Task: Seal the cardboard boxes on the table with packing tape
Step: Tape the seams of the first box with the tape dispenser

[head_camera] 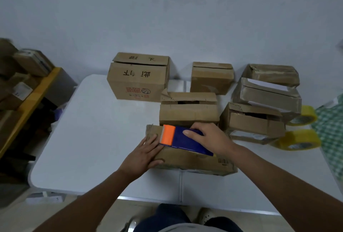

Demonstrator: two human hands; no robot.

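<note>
From my remote seat, I look down over a white table (83, 139). At far left, beside it, a shelf of parcels (20, 79). Moving right, my left hand (143, 154) lies flat, fingers straight, pressing the left end of the nearest cardboard box (194, 161), which sits at the table's front centre. On its top rests a blue tape dispenser (185, 140) with an orange blade end; my right hand (209, 137) wraps its rear, thumb on top. I judge the box light and easily dented, likely to slide, so bracing its end makes sense. Behind stand more boxes (138, 77), several with loose flaps. Far right, two yellow tape rolls (297, 139).
</note>
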